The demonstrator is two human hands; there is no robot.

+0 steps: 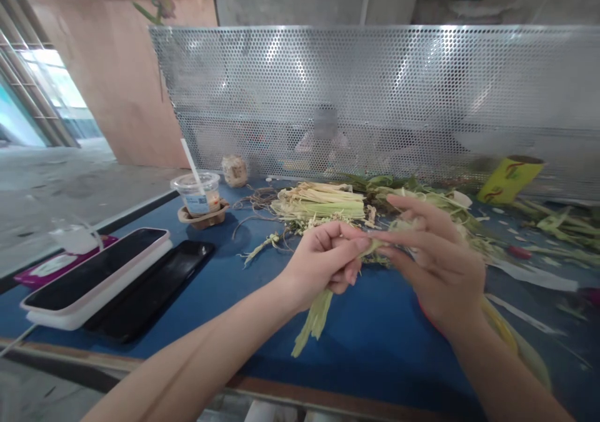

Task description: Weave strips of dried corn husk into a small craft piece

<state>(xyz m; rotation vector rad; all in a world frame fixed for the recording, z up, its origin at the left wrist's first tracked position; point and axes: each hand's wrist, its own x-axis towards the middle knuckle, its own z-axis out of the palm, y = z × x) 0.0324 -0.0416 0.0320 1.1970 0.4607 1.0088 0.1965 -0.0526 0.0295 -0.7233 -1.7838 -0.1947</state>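
My left hand (323, 259) is closed, thumb pressed against the bent fingers, gripping a pale green corn husk strip (315, 322). The strip's loose end hangs below the palm, over the blue tabletop (360, 341). Facing it, my right hand (443, 269) pinches pale green husk between thumb and index finger, almost touching the left fingertips; its other fingers are raised apart. Whether both hands hold one single piece is hidden by the fingers. Just behind them lies a bundle of pale yellow-green husks (323, 202), with small whitish bits in front of it.
At left are a pink-edged phone (98, 269), a black phone (154, 291) and a plastic cup (197, 192) with a straw. A jar (235, 170) stands behind. At right are a yellow container (510, 179) and leafy stalks (572, 222). A perforated metal screen (281, 97) borders the far side.
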